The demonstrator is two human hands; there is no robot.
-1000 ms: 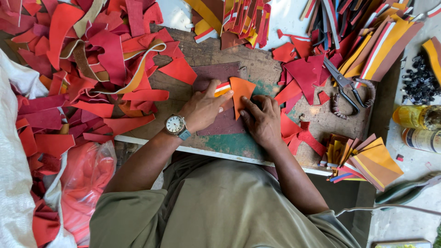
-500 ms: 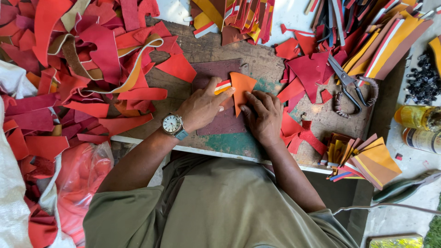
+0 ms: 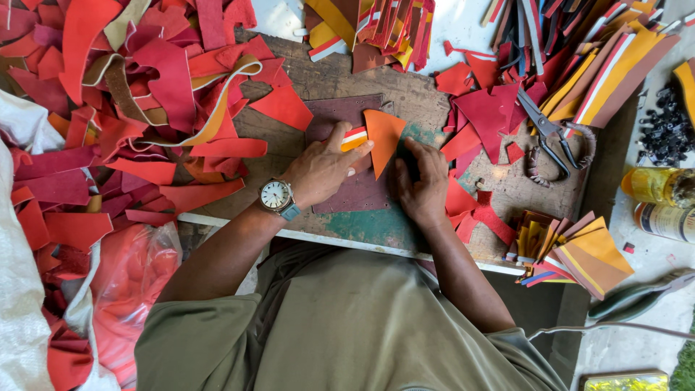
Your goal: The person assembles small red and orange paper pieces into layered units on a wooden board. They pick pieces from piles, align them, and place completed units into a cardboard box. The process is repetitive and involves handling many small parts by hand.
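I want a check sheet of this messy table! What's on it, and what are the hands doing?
Surface: worn wooden board, scuffed.
Job's things: orange triangular piece on a maroon sheet.
Clutter: red scraps; striped strips; scissors; black beads; two jars.
Hands: left hand pinches a small striped bit beside the triangle; right hand presses the sheet.
Cables: thin cord.
Surroundings: white sack; pliers.

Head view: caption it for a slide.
Both hands, left hand and right hand, press an orange leather piece on a cluttered workboard.
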